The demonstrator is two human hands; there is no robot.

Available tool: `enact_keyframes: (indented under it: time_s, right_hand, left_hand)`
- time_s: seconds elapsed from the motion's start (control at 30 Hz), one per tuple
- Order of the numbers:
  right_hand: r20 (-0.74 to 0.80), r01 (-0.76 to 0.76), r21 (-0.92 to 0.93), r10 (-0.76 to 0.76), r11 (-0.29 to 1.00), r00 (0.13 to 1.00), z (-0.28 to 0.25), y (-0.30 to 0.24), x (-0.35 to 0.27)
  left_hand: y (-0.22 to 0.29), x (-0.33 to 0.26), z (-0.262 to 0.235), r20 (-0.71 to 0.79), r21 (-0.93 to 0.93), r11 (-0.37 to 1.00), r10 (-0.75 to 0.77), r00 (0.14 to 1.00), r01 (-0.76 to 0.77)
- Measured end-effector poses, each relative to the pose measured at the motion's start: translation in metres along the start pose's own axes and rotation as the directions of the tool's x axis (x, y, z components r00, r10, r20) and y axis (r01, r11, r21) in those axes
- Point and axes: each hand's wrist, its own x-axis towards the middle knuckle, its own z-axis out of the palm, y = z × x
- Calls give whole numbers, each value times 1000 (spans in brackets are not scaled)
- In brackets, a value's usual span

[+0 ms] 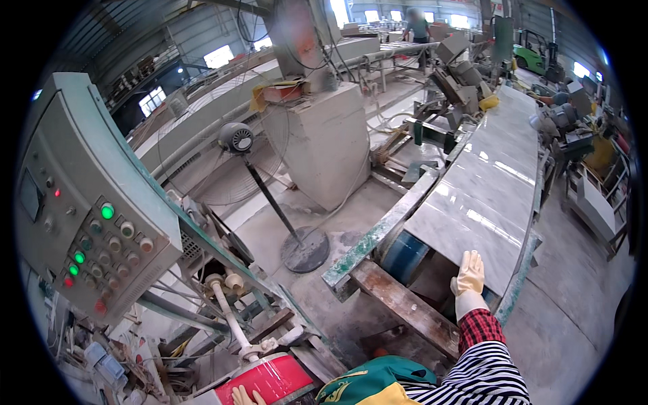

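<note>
A long, polished grey-white stone slab (489,196) lies on a green-edged machine frame (378,244) and stretches away from me. At its near end, my gloved right hand (470,273) rests with its fingers extended flat on the slab's edge. The glove is cream-coloured. Under that end show a blue roller (403,256) and a rusty crossbeam (405,307). Low at the left, my gloved left hand (247,396) touches or hovers by a glossy red roller (273,378); its fingers are apart, and the lower picture edge cuts off the rest.
A grey control cabinet (94,202) with lit buttons stands at left. Between it and the slab is a pedestal fan (237,138) on a round base. Behind stands a concrete block (324,142). Farther off are a person (417,28) and a green forklift (531,55).
</note>
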Motion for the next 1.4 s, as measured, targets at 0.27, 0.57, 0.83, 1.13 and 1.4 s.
enact_keyframes:
  time_s: [0.27,0.57,0.83,1.13,1.4]
  right_hand:
    - [0,70,-99,-70,993,998,30,1,49]
    - [223,95,-218,-45,971,974,41,4,72]
    - [604,-633,773,254,42,755,-46,47,150]
    - [403,-52,-57,71,997,913,-136,38,161]
    - [254,124,-132,-87,983,963,-104,12,131]
  left_hand:
    - [6,-8,2,107,12,997,-78,991,77]
    - [19,-17,2,95,15,994,-111,989,110]
    - [-8,-3,52,-124,-91,982,-175,977,165]
    - [46,11,59,-88,3,994,-108,990,109]
    - [22,-1,64,-168,-8,987,-157,973,158]
